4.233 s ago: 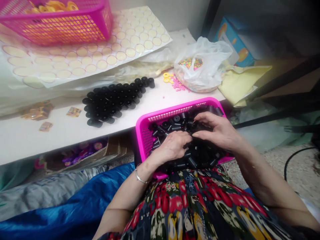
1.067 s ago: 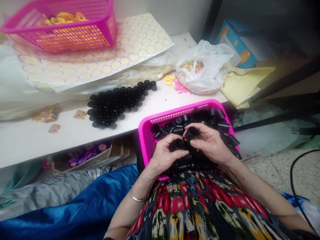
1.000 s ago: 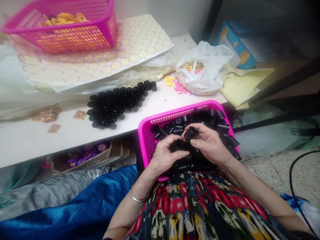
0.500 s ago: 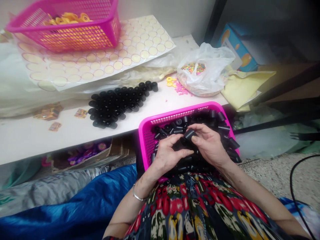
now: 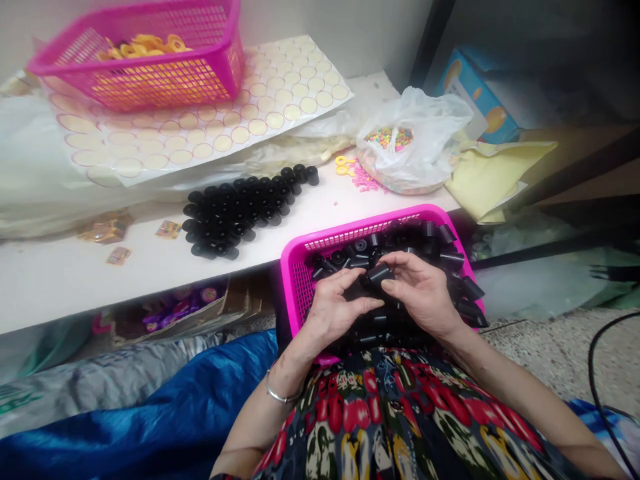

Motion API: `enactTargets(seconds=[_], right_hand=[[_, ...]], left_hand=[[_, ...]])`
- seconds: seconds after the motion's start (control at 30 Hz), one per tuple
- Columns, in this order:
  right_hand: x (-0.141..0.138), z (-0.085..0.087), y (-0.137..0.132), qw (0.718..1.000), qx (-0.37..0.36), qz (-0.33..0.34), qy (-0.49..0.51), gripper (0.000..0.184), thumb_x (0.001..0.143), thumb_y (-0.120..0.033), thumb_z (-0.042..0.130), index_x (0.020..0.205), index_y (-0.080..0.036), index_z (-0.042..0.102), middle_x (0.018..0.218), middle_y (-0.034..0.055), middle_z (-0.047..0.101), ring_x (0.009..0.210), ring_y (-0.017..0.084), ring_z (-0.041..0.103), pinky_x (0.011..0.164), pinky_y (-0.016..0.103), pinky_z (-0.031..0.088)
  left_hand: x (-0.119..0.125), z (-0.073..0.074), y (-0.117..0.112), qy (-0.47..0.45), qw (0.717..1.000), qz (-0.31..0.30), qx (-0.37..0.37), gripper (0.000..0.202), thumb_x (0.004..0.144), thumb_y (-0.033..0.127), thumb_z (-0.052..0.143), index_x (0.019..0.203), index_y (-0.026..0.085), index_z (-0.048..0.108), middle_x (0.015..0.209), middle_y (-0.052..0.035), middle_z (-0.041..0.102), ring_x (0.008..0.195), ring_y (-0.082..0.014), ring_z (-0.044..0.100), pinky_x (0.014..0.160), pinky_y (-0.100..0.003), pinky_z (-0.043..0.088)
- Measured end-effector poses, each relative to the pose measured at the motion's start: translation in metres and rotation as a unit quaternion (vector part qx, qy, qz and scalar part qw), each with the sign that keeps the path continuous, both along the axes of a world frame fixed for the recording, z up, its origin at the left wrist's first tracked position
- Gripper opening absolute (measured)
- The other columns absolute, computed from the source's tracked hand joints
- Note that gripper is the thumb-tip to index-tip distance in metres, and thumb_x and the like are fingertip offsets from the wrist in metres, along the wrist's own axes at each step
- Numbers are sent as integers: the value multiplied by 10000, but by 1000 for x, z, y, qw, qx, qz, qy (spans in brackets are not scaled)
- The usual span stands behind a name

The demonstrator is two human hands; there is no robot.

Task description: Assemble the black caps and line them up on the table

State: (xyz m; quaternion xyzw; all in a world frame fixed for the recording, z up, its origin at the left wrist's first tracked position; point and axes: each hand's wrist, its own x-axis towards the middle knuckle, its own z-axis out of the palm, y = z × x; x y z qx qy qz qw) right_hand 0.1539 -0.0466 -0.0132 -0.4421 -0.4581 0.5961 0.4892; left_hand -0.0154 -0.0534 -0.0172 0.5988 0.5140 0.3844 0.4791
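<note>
A short black plastic cylinder (image 5: 378, 275) is pinched between the thumb and fingers of my right hand (image 5: 425, 293). My left hand (image 5: 333, 303) is at the cylinder's left end, its thumb and index finger apart and the index fingertip close to that end. Whether that fingertip touches it I cannot tell. Both hands are over a pink plastic basket (image 5: 290, 280) full of similar loose black cylinders (image 5: 453, 260). The basket is at my lap, against the table edge.
On the white table (image 5: 280, 243) several black cylinders (image 5: 240, 213) stand grouped. Behind are a sticker sheet (image 5: 275, 120) and a pink basket (image 5: 220, 73) of yellow rings. At right lie a plastic bag (image 5: 425, 140) of colored beads, yellow paper (image 5: 487, 180) and a blue box (image 5: 480, 93).
My right hand still holds the black cylinder, which has turned slightly toward level. The left hand stays beside it with little movement. The whole view has shifted slightly.
</note>
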Motion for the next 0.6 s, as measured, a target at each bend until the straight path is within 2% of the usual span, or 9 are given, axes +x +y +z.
enactTargets(seconds=[0.13,0.3,0.47,0.53,0.6], right_hand=[[2,4,2,999,11,34,-19,281,699,-178,745,959,-211,645,901,11,632,853,140,614,799,262,509],[9,12,4,994,31,99,-27,265,722,-159,721,969,-220,646,909,11,621,844,136,607,747,240,509],[8,11,2,994,40,88,-56,275,734,-163,715,990,-222,636,881,8,636,800,141,629,726,256,527],[7,9,1,988,76,94,-96,271,750,-181,708,1008,-220,636,904,19,645,818,152,635,741,275,535],[5,8,0,972,142,102,-160,269,781,-198,684,1046,-211,641,983,48,654,905,174,629,812,307,530]], left_hand=[[-5,-3,-1,17,999,-28,18,392,641,349,789,985,182,702,820,-17,639,757,-159,579,687,-267,460],[-10,2,-1,5,997,-69,21,375,665,323,777,1000,177,695,869,-24,669,806,-167,612,757,-277,465],[-9,6,2,10,996,-82,44,354,682,314,765,999,173,693,848,-23,664,786,-158,603,744,-270,469],[-6,4,2,11,995,-85,41,360,677,319,766,1003,184,695,854,-22,664,797,-162,604,746,-271,476],[-3,1,1,1,998,-58,30,424,650,313,785,1043,194,679,886,-22,669,816,-168,612,749,-274,490]])
